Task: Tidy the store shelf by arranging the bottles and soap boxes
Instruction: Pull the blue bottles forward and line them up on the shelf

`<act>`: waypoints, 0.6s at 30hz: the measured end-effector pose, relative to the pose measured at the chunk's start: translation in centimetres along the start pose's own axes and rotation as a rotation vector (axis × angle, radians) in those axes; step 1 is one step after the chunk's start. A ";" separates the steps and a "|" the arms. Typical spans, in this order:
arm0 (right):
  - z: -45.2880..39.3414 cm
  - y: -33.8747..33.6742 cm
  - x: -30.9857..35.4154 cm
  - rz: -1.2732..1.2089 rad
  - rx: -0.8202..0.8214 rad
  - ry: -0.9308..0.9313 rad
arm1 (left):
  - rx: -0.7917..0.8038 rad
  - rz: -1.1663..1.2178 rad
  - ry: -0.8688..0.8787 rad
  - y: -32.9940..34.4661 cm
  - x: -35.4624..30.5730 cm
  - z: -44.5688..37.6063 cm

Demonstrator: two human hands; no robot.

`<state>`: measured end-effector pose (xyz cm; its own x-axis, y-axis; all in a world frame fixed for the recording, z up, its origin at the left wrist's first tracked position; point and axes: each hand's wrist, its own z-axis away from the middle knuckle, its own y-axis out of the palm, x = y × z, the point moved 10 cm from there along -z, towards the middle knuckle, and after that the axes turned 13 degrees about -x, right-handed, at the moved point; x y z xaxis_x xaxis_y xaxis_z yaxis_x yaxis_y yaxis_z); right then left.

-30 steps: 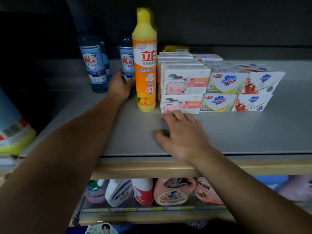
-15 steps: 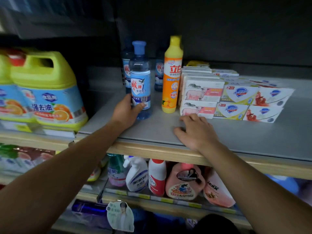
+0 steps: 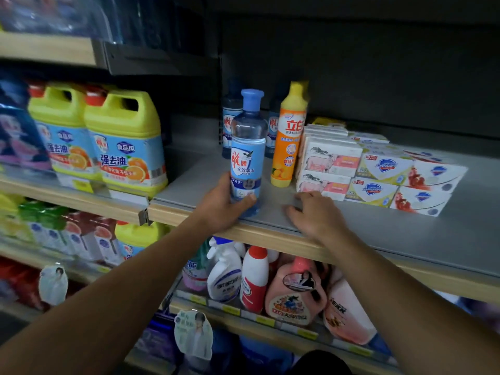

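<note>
Two hands: both working at the front edge of the grey metal shelf [image 3: 351, 239].
Left hand [image 3: 220, 204]: curled round the lower body of the clear blue-capped, blue-labelled bottle [image 3: 247, 150], upright near the shelf's front lip, probably being faced forward.
Right hand [image 3: 313, 215]: palm down, fingers relaxed on the shelf, holding nothing, likely for balance.
Soap boxes [image 3: 378, 180]: stacked right of the orange yellow-capped bottle [image 3: 288, 139].
Arms: both extended forward and upward.
</note>
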<state>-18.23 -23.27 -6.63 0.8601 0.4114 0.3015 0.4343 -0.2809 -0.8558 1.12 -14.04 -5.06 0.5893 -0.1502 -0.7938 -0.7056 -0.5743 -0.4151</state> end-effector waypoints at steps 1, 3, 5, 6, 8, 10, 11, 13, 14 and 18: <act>0.0 -0.8 0.1 -0.118 -0.032 0.034 | -0.008 0.015 -0.023 -0.2 -0.1 0.1; 0.1 -2.7 0.5 -0.415 -0.108 0.114 | -0.032 0.010 -0.037 -0.6 -0.8 0.5; -0.1 -4.4 2.4 -0.670 -0.099 0.122 | -0.032 -0.025 -0.022 -0.9 -1.9 1.5; -0.2 -5.2 3.9 -0.801 -0.057 0.117 | -0.019 -0.045 -0.012 -0.9 -2.5 2.1; -0.5 -6.8 6.9 -1.042 0.041 0.107 | 0.005 -0.107 0.023 -0.9 -3.8 3.3; -0.9 -8.8 9.1 -1.134 0.060 0.053 | 0.035 -0.143 0.035 -1.0 -5.1 4.5; -1.1 -9.6 9.8 -1.125 0.043 0.028 | 0.052 -0.121 0.014 -1.0 -5.7 5.1; -1.2 -10.3 10.1 -1.076 0.004 0.024 | 0.078 -0.016 -0.060 -1.1 -6.4 6.3; -1.2 -10.0 9.7 -1.056 -0.003 0.063 | 0.094 0.052 -0.101 -1.1 -6.8 6.8; -0.3 -5.9 6.9 -1.029 0.171 0.372 | 0.228 0.332 -0.302 -0.7 -7.9 8.7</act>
<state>-14.79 -19.02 0.66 0.1491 0.0858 0.9851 0.9700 0.1806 -0.1626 -6.49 -5.43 -2.39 0.2016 -0.0360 -0.9788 -0.9238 -0.3392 -0.1777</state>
